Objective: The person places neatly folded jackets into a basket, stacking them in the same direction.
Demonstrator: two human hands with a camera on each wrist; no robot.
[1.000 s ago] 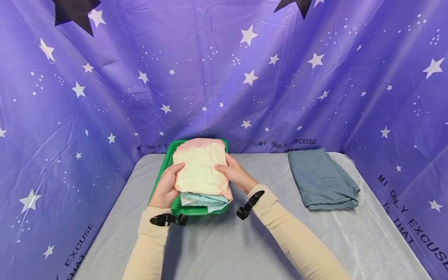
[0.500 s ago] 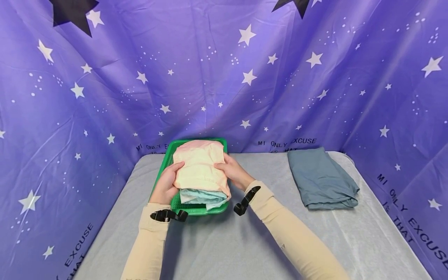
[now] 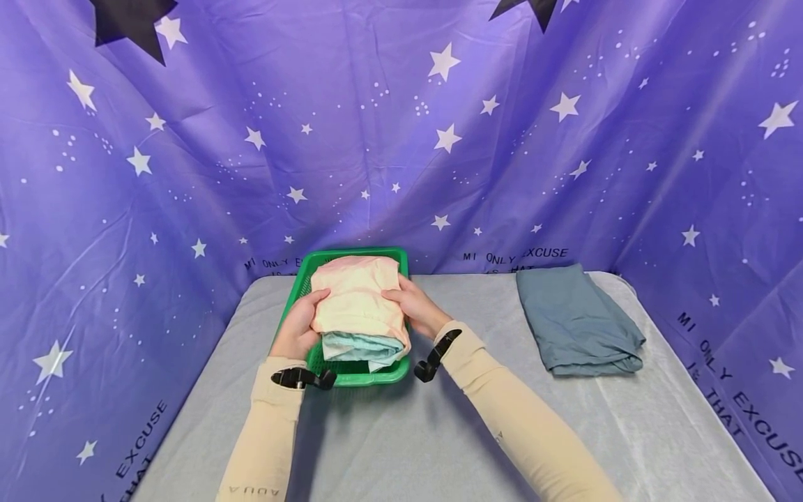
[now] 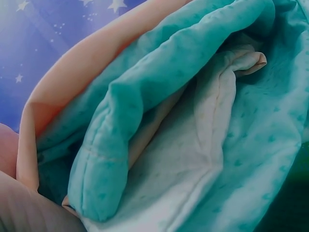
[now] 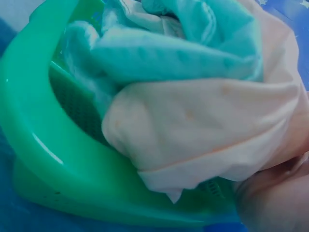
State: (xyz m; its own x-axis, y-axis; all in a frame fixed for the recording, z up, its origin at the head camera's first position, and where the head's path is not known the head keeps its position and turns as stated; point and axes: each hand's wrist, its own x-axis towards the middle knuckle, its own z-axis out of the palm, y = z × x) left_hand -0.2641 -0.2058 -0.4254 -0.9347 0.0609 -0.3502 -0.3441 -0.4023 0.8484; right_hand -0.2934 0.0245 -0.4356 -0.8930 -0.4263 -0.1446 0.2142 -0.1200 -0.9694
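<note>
A folded garment, pale peach-pink outside (image 3: 357, 300) with teal layers (image 3: 360, 346) showing at its near end, is over or inside a green basket (image 3: 370, 380). My left hand (image 3: 297, 329) grips its left side, thumb on top. On the right side, my right hand (image 3: 422, 307) holds it the same way; the fingers beneath are hidden. In the left wrist view, teal and whitish folds (image 4: 106, 179) fill the picture beside part of the hand. The right wrist view has the peach cloth (image 5: 203, 130) hanging close to the basket rim (image 5: 29, 96).
A folded grey-blue cloth (image 3: 577, 324) lies on the right of the grey-covered table (image 3: 401, 446). Purple star-printed curtains (image 3: 351, 125) surround the table at the back and both sides. Black straps (image 3: 437, 354) circle both wrists.
The garment has sunk slightly toward the basket, baring more of its back rim. Both hands have moved slightly with it, keeping their grip. The grey-blue cloth stays put.
</note>
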